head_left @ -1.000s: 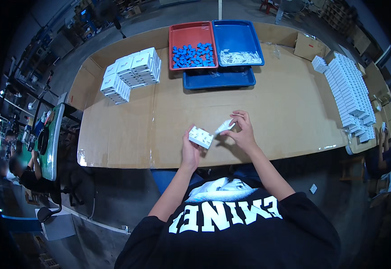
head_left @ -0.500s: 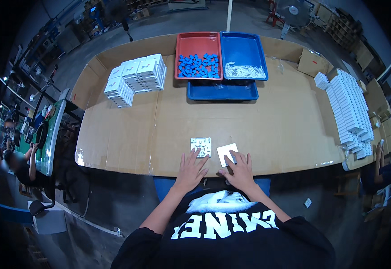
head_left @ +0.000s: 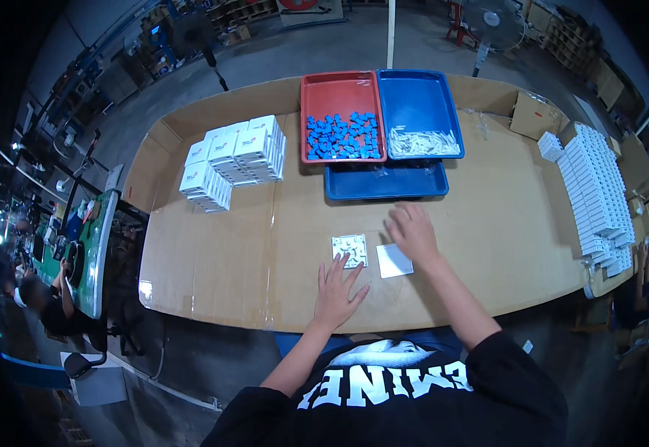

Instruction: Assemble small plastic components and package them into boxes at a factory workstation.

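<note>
My left hand (head_left: pixel 338 296) lies with its fingers spread, the fingertips at the lower edge of a square white plastic housing (head_left: pixel 350 244) whose moulded inside faces up. Just right of that housing a flat, plain white square plate (head_left: pixel 395 261) rests on the cardboard. My right hand (head_left: pixel 412 229) is stretched out beyond this plate, toward the trays; its fingers are loosely bent and apart, with nothing seen in them. Ahead of it are a red tray (head_left: pixel 339 93) of small blue parts (head_left: pixel 343 135) and a blue tray (head_left: pixel 417 97) of thin white pieces (head_left: pixel 422 141).
Another blue tray (head_left: pixel 385 183) sits partly beneath these two. Stacks of white square units stand at left (head_left: pixel 236 145) and right (head_left: pixel 596 197) on the cardboard-covered table (head_left: pixel 212 261). Cardboard walls (head_left: pixel 190 104) edge its far side. People work at both sides, one by a green table (head_left: pixel 90 261).
My right hand has left the plain plate and moved forward toward the trays. My left hand stays by the housing. The whole view has shifted slightly.
</note>
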### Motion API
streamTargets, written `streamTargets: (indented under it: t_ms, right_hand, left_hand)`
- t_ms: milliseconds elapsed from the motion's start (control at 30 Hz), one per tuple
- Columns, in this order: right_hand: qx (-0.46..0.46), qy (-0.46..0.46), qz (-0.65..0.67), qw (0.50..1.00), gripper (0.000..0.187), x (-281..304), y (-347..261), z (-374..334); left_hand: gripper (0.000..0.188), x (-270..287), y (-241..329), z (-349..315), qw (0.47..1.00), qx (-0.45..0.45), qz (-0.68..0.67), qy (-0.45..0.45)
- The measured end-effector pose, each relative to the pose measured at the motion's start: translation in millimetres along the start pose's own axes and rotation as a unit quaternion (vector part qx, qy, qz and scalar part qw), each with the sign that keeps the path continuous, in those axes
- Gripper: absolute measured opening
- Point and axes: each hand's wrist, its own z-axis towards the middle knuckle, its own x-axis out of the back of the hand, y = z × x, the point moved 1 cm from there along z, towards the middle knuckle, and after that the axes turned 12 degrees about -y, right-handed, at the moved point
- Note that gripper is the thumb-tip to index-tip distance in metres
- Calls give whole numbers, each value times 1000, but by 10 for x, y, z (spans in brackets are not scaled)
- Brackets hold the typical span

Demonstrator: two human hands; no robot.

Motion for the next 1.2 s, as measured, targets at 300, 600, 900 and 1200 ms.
streamTargets:
  t_ms: [300, 600, 900, 1200]
  right_hand:
    - [-59, -253, -149, 954, 103, 41, 195, 1051]
    - [-44, -245, -136, 959, 107, -115, 367, 1142]
    - [-50, -19, 486, 873, 28, 204, -63, 362]
    - [-156, 39, 733, 661, 17, 186, -854, -278]
  left_hand:
    - [67, 36, -25, 2, 999, 4, -40, 9]
    - [67, 51, -54, 24, 998, -3, -61, 23]
    - [49, 177, -60, 114, 941, 54, -312, 119]
    - [53, 721, 480, 679, 796, -44, -602, 49]
